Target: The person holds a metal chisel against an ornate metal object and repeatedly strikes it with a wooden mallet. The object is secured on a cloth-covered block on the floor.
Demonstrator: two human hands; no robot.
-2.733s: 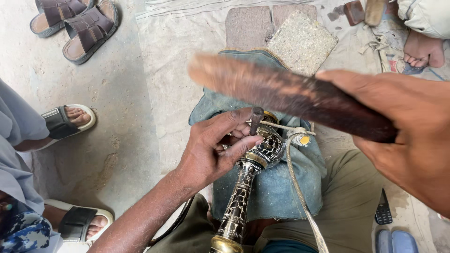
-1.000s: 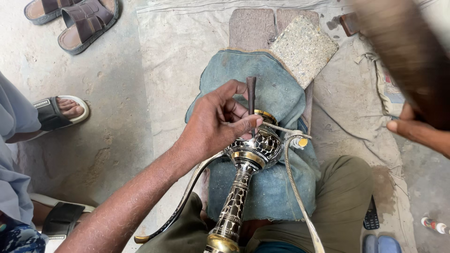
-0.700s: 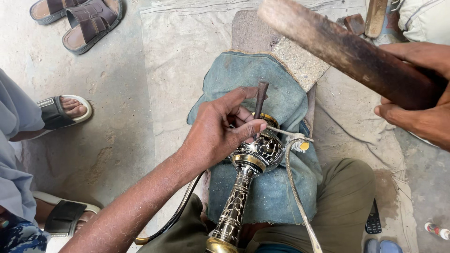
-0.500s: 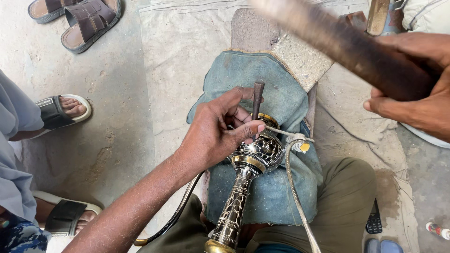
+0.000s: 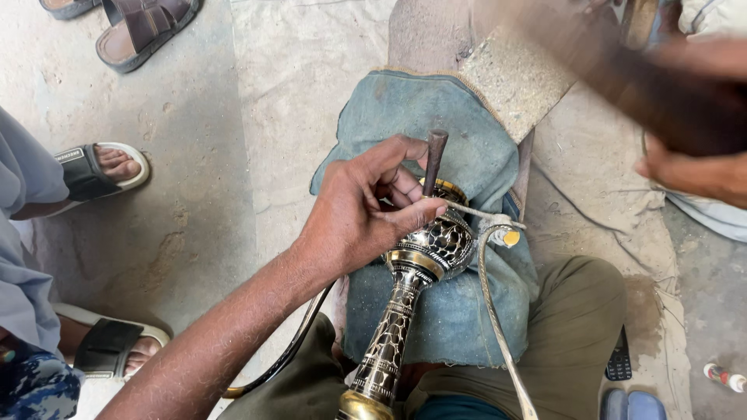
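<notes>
Left hand [image 5: 354, 218], fingers curled closed around a dark metal punch [image 5: 434, 159], which it holds between thumb and fingertips. The punch's long axis runs nearly straight up the picture, tilted slightly to the right; its blunt struck end points away from the person, its working tip is pressed down on the bulb of an engraved brass vessel [image 5: 424, 257]. The vessel lies on its side across a blue denim pad [image 5: 436, 132] on the person's lap; its long axis runs from the flared foot at the lower edge of the view, up and slightly rightward along the narrow patterned stem, to the rounded bulb under the hand. The vessel's mouth points away from the person and is hidden by the fingers and punch; its contents cannot be seen. A pale cord [image 5: 494, 311] loops over the bulb and trails down along the right of the stem.

Right hand [image 5: 689, 167], at the upper right, closed on a heavy dark wooden mallet [image 5: 622, 66]; both are blurred, and the mallet stands well apart from the punch. At the left of the view, another person's sandalled feet [image 5: 105, 167] rest on the bare concrete floor [image 5: 194, 194].
</notes>
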